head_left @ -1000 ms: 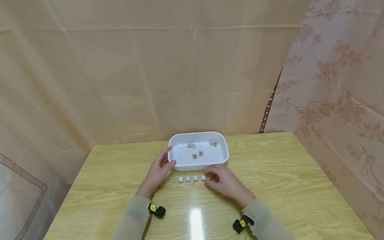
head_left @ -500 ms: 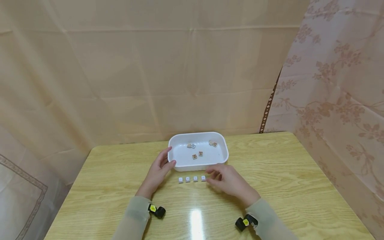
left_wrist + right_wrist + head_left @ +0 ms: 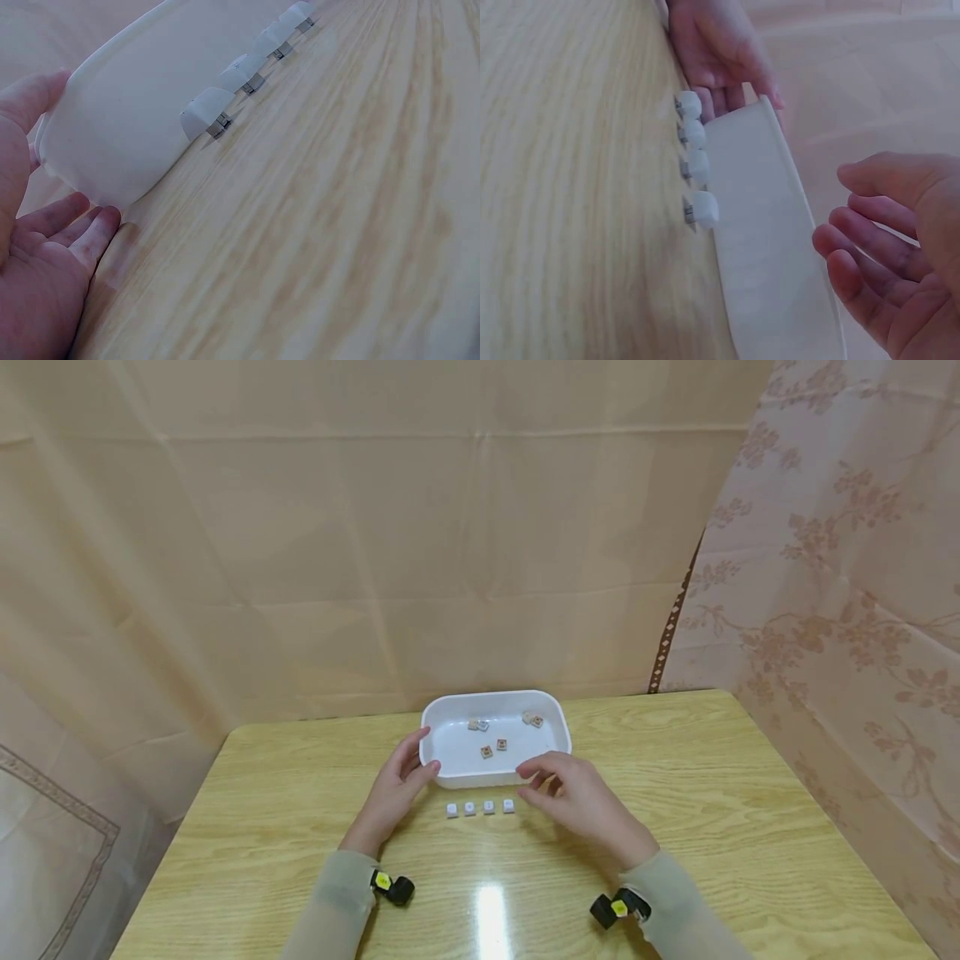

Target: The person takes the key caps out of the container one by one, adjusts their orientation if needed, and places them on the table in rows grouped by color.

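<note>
A white plastic tray stands near the table's far edge. My left hand holds its left end, thumb at the rim and other fingers low against the side, as the left wrist view shows. Before the tray runs a row of several white keycaps, each set on a small grey keyboard switch standing on the wood. My right hand hovers by the tray's front right corner with nothing between its bent, parted fingers. Inside the tray lie several small brownish keyboard switches.
A light wood-grain table carries everything. Beige cloth hangs right behind it, with a floral cloth on the right. Each wrist bears a black camera on a strap.
My right hand has let go of the rightmost keycap in the row and moved up and to the right, away from it. The left hand and tray have stayed put.
</note>
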{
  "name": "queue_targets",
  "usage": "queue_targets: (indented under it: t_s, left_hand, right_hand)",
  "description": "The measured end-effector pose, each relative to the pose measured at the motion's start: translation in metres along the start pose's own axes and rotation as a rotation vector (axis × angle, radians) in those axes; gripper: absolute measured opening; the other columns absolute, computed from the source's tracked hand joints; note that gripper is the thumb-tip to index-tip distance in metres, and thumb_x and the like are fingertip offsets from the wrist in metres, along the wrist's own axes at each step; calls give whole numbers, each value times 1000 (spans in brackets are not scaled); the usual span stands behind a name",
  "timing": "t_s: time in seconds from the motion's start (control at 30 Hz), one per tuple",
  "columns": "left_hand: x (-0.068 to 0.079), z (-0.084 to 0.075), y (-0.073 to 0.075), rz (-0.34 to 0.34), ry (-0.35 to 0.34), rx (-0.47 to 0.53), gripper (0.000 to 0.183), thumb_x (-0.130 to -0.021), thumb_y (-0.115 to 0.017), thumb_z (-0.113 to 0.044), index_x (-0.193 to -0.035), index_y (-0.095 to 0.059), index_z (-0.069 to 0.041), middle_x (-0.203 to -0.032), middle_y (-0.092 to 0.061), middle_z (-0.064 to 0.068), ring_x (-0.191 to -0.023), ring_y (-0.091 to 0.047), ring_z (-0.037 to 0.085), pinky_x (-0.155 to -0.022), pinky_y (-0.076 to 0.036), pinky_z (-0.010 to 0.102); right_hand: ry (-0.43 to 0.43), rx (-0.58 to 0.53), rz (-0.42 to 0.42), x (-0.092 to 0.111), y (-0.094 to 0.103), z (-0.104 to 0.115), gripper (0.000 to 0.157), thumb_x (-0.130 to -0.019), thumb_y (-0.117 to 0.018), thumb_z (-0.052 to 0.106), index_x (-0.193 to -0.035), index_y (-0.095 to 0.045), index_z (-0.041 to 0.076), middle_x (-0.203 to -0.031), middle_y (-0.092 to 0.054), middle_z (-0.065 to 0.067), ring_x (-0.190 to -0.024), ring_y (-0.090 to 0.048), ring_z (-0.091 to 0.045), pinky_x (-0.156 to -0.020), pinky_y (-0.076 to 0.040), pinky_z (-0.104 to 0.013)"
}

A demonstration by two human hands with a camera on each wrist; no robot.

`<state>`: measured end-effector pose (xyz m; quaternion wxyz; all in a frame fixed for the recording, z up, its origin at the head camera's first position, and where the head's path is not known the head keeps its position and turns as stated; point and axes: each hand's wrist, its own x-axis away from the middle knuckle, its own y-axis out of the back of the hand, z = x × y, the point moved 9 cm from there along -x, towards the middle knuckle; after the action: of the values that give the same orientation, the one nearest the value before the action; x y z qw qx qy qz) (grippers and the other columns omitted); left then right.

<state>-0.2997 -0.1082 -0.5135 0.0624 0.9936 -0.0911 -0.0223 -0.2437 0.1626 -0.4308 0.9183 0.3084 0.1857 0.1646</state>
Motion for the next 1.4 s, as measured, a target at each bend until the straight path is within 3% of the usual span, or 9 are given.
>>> queue_targets:
  t_s: [0.23,0.57,0.77,1.13,1.4]
  left_hand:
    - [-2,2,0,7,-16,26,66,-108,-73,-16,-167,-44,-17,-169,-45,20,-153,-48,38,-117,-47,26]
    - [-3,3,-1,7,-13,15,66,-108,-73,-18,-167,-44,-17,-170,-44,19,-154,-47,38,-120,-46,33]
    - [-2,2,1,0,-11,27,66,-107,-73,-16,-167,-44,-17,-170,-44,19,-154,-47,39,-119,-46,31]
    - [0,-1,-1,6,-14,31,67,-107,-73,-15,-167,-44,-15,-170,-44,20,-154,-47,39,-118,-46,29]
    - [1,0,0,0,-5,21,66,-107,-74,-17,-166,-45,-17,-168,-46,20,-153,-48,39,-120,-46,35]
  right_hand:
    - [31,23,-47,-16,8,6,25,-98,-84,14,-121,-79,7,-117,-79,-9,-95,-73,-13,-78,-64,-29]
    - [30,68,-42,-53,16,5,25,-98,-84,17,-122,-79,9,-117,-78,-11,-100,-73,-22,-83,-65,-47]
    - [38,89,-38,-78,17,7,30,-96,-86,18,-122,-78,6,-117,-78,-14,-103,-74,-29,-86,-65,-49]
    - [11,76,-31,-115,-1,-21,34,-96,-85,18,-123,-77,-1,-113,-78,-11,-102,-74,-27,-86,-63,-37]
    - [-101,71,14,-128,-18,-37,37,-97,-86,20,-127,-76,0,-117,-77,-13,-106,-71,-27,-97,-60,-43]
